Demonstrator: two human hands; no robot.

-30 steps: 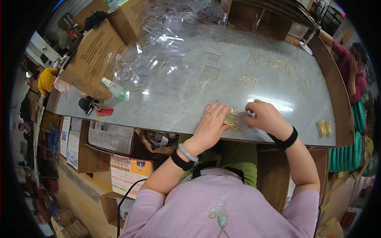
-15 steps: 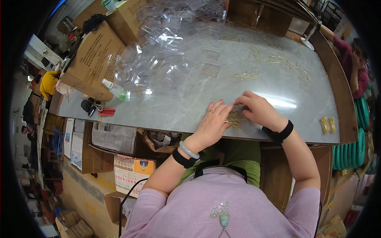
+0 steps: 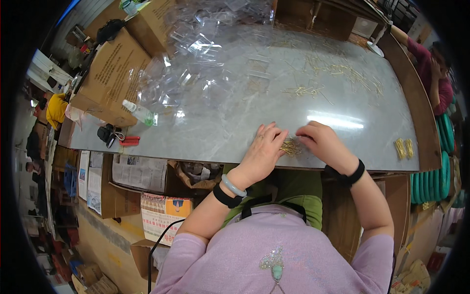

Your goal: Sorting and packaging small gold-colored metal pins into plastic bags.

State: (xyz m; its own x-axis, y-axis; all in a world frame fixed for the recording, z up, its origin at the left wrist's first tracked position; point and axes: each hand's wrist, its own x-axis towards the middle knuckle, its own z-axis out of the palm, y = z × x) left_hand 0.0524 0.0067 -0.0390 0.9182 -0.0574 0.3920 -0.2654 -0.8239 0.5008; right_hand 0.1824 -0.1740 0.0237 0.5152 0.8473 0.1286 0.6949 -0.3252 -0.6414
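A small bunch of gold wire hooks [image 3: 291,147] lies near the table's front edge, between my two hands. My left hand [image 3: 264,151] is at its left side, with the bunch caught between thumb and forefinger and the other fingers stretched forward. From the right, my right hand [image 3: 324,144] reaches to the far end of the bunch, its thumb and fingertips pinched together. Whatever those fingertips hold is too small to make out. Farther off, loose gold wire hooks [image 3: 304,91] are scattered over the grey tabletop [image 3: 220,139]. Two bundled gold sets [image 3: 404,149] lie near the right edge.
Clear plastic boxes [image 3: 196,73] are heaped at the back left beside a cardboard box [image 3: 107,81]. A spray bottle [image 3: 140,112] and a red-handled tool [image 3: 129,141] lie in front. A wooden rim [image 3: 416,98] bounds the right side, with another person [image 3: 435,73] beyond it.
My right hand has come a little nearer and to the right, its fingertips lower on the bunch. My left hand stays nearly in place. The whole view has shifted slightly.
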